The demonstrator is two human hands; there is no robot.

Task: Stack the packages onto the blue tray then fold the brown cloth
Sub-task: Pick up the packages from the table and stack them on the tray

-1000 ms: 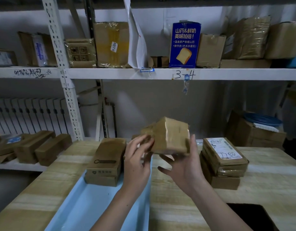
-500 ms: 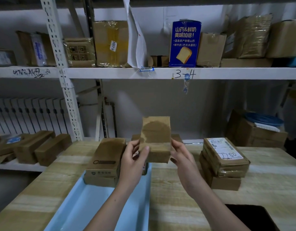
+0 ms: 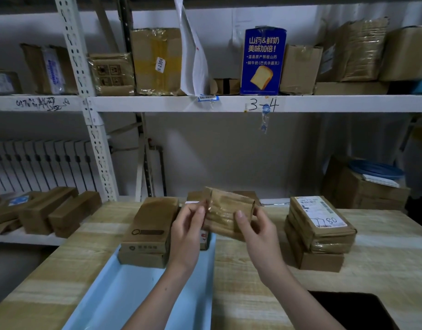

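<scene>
Half a second ago the taped brown package [image 3: 226,210] stood upright on end between the two hands, raised above the far end of the tray; now it is turned onto its long side and sits lower, just over the tray's far right corner. Both hands have dropped with it.

The left hand [image 3: 187,231] reaches up from the lower middle of the view, forearm crossing above the blue tray [image 3: 124,296]. Its thumb and fingertips pinch the package's left edge, fingers curled. The right hand [image 3: 255,231] comes in from the lower right, thumb pressed on the package's near face, the other fingers curled behind and under its right end. The package is held off the wooden table [image 3: 264,272], tilted slightly.

On the far end of the tray lies a flat cardboard box with a printed logo [image 3: 148,232], resting on another box below it. More packages show partly behind the hands, too hidden to describe. To the right, on the table and well apart from the tray, stands a stack of packages [image 3: 317,232]; the top one bears a white shipping label with handwritten digits. A dark cloth [image 3: 352,310] lies at the table's near right corner. Behind the table, a white metal shelf [image 3: 229,103] carries cardboard boxes and a blue bread carton [image 3: 262,60].
</scene>
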